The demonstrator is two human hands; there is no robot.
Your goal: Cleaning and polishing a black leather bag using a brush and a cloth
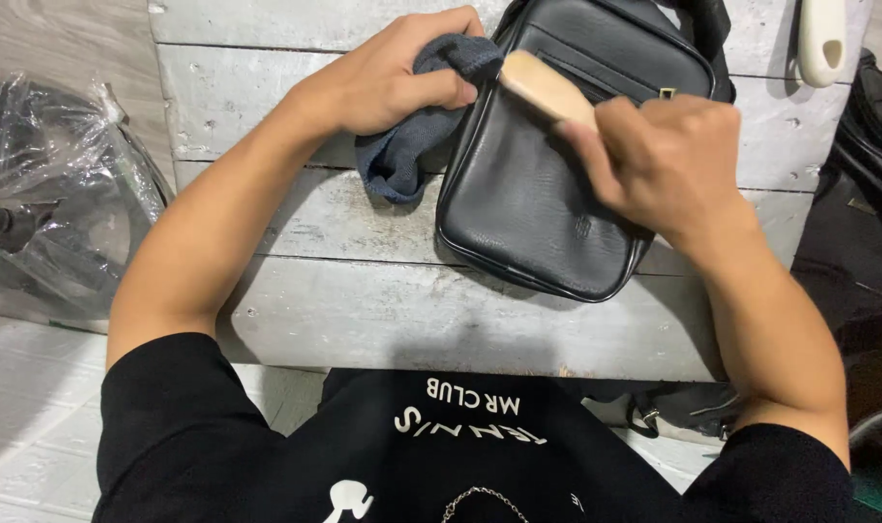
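Gripping a wooden brush (547, 89), my right hand (669, 160) works the black leather bag (528, 194) at counter (383, 291) centre, left hand (388, 82) clutching a dark cloth (402, 155) at nine o'clock; brushing looks midway.

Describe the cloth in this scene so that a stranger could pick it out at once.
Start at the whitewashed wooden plank table and find the black leather shoulder bag lying on it. Just beside the bag's upper left edge, the left hand grips a crumpled dark blue-grey cloth. It is the only soft, matte fabric there, unlike the smooth bag and the pale wooden brush.
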